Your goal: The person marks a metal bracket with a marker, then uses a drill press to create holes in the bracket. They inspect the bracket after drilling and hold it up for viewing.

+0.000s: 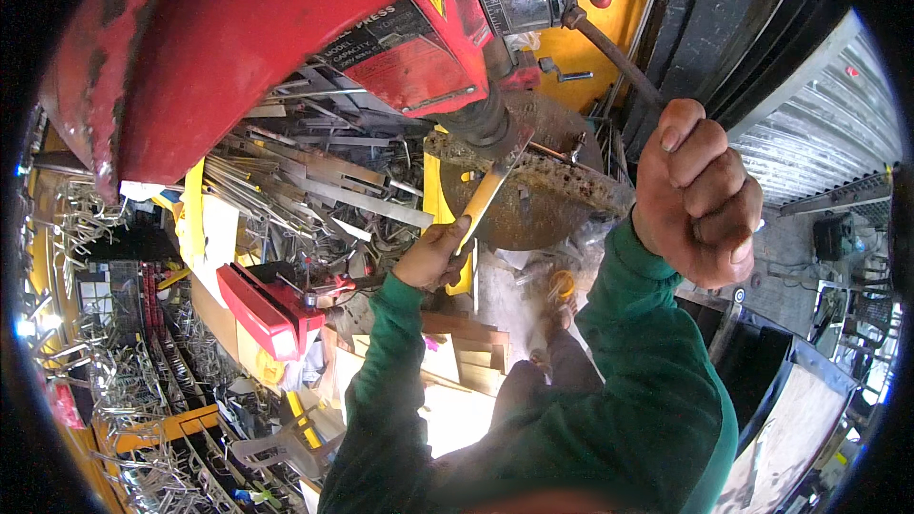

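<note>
Metal strip (487, 192) pinched in left hand (433, 252), angling up under drill chuck (486, 119).

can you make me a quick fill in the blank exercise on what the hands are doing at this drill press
1. The right hand grips the press's feed ____.
2. The left hand holds a flat metal strip on the round, rusty ____ under the spindle.
3. Both sleeves are ____ in colour.
4. The drill press head is painted ____.

Missing words: lever; table; green; red
</note>
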A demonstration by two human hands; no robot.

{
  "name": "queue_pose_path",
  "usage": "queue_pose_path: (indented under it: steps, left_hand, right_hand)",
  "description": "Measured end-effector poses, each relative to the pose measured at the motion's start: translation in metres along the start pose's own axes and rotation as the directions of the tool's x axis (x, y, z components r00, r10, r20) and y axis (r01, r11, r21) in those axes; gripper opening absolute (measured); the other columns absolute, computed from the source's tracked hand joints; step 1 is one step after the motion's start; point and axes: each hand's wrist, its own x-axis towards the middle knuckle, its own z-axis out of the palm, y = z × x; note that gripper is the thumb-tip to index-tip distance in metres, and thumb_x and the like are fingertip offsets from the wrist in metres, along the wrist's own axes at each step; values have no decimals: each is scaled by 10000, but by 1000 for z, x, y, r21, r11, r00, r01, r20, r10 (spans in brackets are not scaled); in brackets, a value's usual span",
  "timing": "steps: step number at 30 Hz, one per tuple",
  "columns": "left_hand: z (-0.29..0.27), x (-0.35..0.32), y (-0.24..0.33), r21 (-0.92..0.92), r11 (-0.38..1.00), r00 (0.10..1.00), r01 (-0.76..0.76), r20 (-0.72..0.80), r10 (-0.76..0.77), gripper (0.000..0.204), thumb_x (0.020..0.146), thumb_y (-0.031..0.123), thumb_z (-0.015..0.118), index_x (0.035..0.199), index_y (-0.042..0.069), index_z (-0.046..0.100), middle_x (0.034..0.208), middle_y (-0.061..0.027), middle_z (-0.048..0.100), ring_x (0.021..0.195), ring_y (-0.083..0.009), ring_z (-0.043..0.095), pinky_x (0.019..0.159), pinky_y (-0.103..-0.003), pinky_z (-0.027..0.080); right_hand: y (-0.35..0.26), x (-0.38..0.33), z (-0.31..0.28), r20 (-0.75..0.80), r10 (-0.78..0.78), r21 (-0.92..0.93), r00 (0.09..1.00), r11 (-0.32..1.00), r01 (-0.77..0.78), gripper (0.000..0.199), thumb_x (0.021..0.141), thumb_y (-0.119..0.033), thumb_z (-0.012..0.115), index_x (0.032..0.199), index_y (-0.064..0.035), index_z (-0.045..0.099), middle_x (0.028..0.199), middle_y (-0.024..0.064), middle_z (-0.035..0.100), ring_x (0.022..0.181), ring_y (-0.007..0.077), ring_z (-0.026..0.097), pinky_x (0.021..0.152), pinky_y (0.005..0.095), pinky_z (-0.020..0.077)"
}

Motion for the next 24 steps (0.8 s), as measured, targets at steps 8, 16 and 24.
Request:
queue_pose_path:
  steps: [8, 16, 24]
  left_hand:
    - [-15, 8, -13, 37, 999, 993, -11, 120, 6, 519, 993, 565, 523, 887, 58, 546, 541, 14, 394, 371, -87, 323, 362, -261, 267]
    - [-16, 3, 10, -9, 992, 990, 129, 51, -128, 513, 997, 558, 522, 836, 71, 517, 532, 25, 373, 371, -86, 303, 373, -262, 274]
    - [-34, 4, -6, -6, 1000, 998, -4, 68, 5, 446, 1013, 518, 513, 890, 89, 529, 588, 44, 402, 436, -74, 345, 407, -272, 309]
  right_hand:
    - [3, -1, -1, -21, -25, 16, 999, 1000, 25, 470, 863, -349, 575, 525, -195, 288, 548, -54, 266, 570, 139, 281, 722, 390, 312]
    - [0, 4, -1, 3, -11, 6, 1000, 1000, 11, 485, 861, -351, 597, 522, -188, 291, 543, -47, 263, 558, 145, 282, 702, 392, 318]
    - [4, -5, 0, -32, -57, -49, 998, 997, 56, 326, 895, -328, 580, 627, -182, 466, 620, -20, 451, 565, 169, 406, 738, 398, 374]
